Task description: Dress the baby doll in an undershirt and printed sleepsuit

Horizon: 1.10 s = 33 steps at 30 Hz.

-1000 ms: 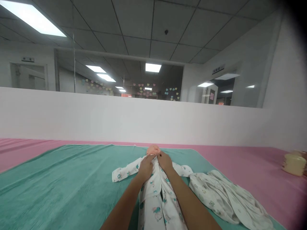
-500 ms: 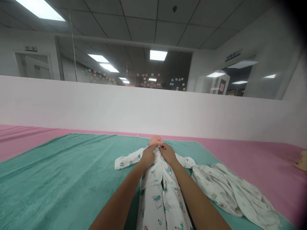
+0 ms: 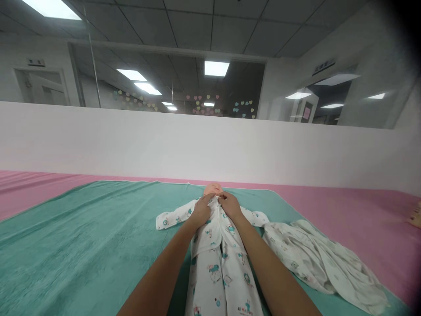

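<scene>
A baby doll point(image 3: 213, 188) lies on its back, head toward the wall, dressed in a white printed jacket point(image 3: 207, 237) and matching trousers point(image 3: 210, 281). Both of my hands are at the jacket's collar, just below the doll's chin. My left hand point(image 3: 201, 211) has its fingers closed on the collar's left side. My right hand point(image 3: 230, 204) pinches the collar's right edge, with fingertips close to those of the left. Whatever fastening lies between the fingertips is too small to make out. The jacket's sleeves stretch out to both sides.
A green blanket point(image 3: 98, 245) lies under the doll, over a pink sheet point(image 3: 345, 210). To the right is a crumpled white printed cloth point(image 3: 322, 259). Behind stands a white low wall point(image 3: 164, 145) with glass above it. A tan object point(image 3: 416, 215) shows at the right edge.
The view has tilted and shifted slightly. Both hands remain at the jacket's collar, with only small finger movements; the doll and the crumpled cloth have not visibly moved.
</scene>
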{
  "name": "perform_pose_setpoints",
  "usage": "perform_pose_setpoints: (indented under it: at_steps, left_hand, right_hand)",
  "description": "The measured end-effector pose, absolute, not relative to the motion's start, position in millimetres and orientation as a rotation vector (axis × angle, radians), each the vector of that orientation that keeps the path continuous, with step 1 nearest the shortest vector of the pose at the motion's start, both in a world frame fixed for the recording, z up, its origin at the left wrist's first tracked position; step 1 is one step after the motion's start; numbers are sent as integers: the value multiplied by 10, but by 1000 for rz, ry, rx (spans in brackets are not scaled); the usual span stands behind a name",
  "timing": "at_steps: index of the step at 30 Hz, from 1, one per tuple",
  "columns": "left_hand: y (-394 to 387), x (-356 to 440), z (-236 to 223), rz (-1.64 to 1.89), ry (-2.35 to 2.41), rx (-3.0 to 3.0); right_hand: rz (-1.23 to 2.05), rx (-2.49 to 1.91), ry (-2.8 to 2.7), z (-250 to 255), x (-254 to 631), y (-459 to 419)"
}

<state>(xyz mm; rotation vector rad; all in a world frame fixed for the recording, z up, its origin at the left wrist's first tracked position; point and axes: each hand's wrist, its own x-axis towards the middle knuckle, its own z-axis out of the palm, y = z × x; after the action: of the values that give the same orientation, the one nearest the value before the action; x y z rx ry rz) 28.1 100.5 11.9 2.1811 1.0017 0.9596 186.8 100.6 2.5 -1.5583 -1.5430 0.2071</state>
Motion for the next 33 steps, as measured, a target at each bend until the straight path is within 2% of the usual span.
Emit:
perform_pose_setpoints:
  at_steps: [12, 25, 33]
  left_hand:
    - [1084, 308, 32, 1045, 984, 2202]
    - [1055, 286, 48, 1055, 1003, 2205]
    - [1003, 277, -64, 1232, 841, 2472]
  right_hand:
    - [390, -1375, -1662, 99, 1945, 974]
    - [207, -1501, -1445, 22, 1908, 999]
    - [109, -1588, -1323, 16, 1780, 617]
